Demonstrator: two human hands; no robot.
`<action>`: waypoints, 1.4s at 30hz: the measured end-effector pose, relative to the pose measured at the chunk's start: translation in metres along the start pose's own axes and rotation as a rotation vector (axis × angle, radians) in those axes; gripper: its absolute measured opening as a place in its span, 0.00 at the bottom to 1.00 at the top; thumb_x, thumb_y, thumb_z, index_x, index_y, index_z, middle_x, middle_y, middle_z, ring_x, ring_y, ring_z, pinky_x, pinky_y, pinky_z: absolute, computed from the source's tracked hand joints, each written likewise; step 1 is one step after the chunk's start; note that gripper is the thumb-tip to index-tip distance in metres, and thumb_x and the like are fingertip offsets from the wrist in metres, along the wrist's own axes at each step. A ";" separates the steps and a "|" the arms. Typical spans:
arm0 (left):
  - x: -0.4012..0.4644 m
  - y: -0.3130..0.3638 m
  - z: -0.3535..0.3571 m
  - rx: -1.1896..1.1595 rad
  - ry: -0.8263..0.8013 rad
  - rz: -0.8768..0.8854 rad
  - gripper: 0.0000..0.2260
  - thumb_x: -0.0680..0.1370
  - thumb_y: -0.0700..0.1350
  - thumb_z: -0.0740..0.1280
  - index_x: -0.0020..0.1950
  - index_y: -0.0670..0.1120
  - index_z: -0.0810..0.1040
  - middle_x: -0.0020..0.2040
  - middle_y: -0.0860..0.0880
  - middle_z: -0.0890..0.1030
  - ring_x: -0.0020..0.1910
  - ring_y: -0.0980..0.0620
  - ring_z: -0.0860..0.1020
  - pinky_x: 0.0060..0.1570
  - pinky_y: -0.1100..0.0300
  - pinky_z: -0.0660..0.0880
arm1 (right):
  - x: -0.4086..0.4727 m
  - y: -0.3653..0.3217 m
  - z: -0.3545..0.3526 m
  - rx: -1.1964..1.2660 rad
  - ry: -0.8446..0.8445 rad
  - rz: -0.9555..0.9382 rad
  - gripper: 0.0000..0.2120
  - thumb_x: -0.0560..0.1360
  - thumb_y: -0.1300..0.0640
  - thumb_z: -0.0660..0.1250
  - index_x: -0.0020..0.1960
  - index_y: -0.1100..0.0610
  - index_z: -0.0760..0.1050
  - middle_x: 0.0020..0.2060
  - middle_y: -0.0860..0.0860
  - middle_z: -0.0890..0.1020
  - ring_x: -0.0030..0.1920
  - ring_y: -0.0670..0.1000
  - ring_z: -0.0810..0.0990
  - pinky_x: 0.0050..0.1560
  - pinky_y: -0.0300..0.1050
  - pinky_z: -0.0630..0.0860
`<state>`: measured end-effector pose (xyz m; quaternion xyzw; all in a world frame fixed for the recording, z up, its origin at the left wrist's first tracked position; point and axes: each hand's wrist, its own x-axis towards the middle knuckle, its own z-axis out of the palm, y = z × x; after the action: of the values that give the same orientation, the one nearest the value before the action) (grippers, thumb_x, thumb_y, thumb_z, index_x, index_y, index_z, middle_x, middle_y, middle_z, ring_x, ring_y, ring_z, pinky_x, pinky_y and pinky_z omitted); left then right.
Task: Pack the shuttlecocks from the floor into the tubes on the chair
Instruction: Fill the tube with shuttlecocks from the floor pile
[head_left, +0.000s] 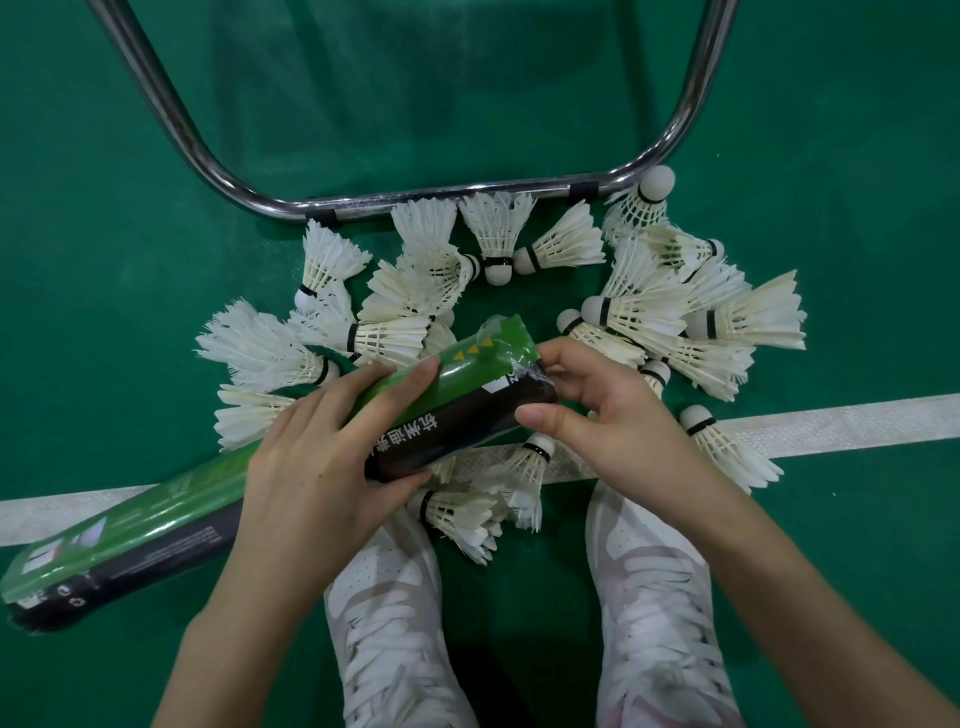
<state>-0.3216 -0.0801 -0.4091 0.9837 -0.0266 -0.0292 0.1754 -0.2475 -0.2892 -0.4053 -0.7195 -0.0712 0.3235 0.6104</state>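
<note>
The left hand (317, 457) wraps around the middle of a green and black tube (457, 395), fingers curled over its top and thumb under its lower end, holding it tilted at the centre of the frame. The right hand (597, 410) pinches the tube's upper right end, where clear plastic wrap is crinkled. A second tube (119, 540) lies on the green floor (104, 260) at lower left, across a white line (831, 421). White shuttlecocks (644, 312) lie scattered on the floor around and under the hands. A chrome chair frame (218, 171) curves across the top. Two white shoes (654, 597) stand at the bottom.
</note>
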 end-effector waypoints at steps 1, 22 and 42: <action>0.001 0.001 0.000 -0.005 0.002 -0.004 0.39 0.61 0.50 0.79 0.69 0.55 0.66 0.61 0.47 0.77 0.54 0.43 0.77 0.48 0.50 0.74 | 0.000 -0.001 -0.001 -0.001 0.016 -0.007 0.13 0.72 0.65 0.68 0.48 0.47 0.74 0.42 0.40 0.83 0.48 0.40 0.80 0.53 0.34 0.75; 0.004 0.007 -0.002 -0.013 0.014 0.004 0.41 0.60 0.49 0.80 0.69 0.55 0.66 0.60 0.47 0.77 0.53 0.42 0.78 0.47 0.49 0.76 | 0.014 0.045 -0.072 -0.382 0.675 0.144 0.17 0.72 0.58 0.70 0.59 0.58 0.71 0.48 0.48 0.75 0.49 0.48 0.75 0.49 0.39 0.69; 0.003 0.000 -0.001 -0.005 0.018 -0.005 0.40 0.60 0.50 0.79 0.69 0.55 0.66 0.59 0.46 0.78 0.54 0.42 0.78 0.46 0.49 0.76 | -0.004 -0.003 -0.048 -0.098 0.477 -0.089 0.11 0.73 0.61 0.69 0.43 0.46 0.71 0.27 0.34 0.76 0.32 0.36 0.72 0.39 0.28 0.71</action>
<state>-0.3189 -0.0799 -0.4088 0.9835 -0.0224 -0.0207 0.1782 -0.2234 -0.3300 -0.3991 -0.8005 0.0278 0.1137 0.5878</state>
